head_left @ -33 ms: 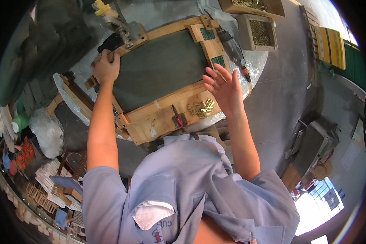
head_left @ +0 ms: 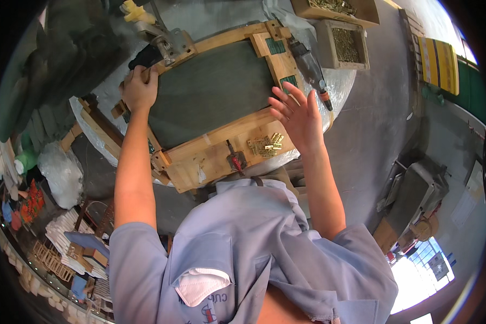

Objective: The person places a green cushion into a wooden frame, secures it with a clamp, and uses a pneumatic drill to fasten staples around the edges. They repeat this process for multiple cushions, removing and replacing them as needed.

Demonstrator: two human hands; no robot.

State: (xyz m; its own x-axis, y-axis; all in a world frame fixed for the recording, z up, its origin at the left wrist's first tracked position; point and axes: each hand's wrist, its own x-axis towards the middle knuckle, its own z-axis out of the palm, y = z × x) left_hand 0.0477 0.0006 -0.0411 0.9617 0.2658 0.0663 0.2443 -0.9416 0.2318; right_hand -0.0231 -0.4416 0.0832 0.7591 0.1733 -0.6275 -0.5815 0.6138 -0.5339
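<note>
A dark grey-green panel point(head_left: 216, 89) lies within a wooden frame point(head_left: 227, 36) that has blocks at its corners. At the far left corner my left hand point(head_left: 140, 90) is closed, its fingers curled over the wood beside a metal clamp point(head_left: 164, 48). My right hand point(head_left: 301, 120) is held with fingers apart and nothing in it, by the panel's right end; I cannot tell whether it touches the wood. On the near board point(head_left: 186, 175) sit a red-handled toggle clamp point(head_left: 235, 160) and a pile of small brass-coloured hinges point(head_left: 267, 144).
A dark power tool point(head_left: 309, 65) with an orange collar lies along the frame's right side. Beyond it stand a wooden box point(head_left: 322, 46) of small metal parts and a cardboard box point(head_left: 362, 12). A yellow-handled piece point(head_left: 137, 12) rises at the far left.
</note>
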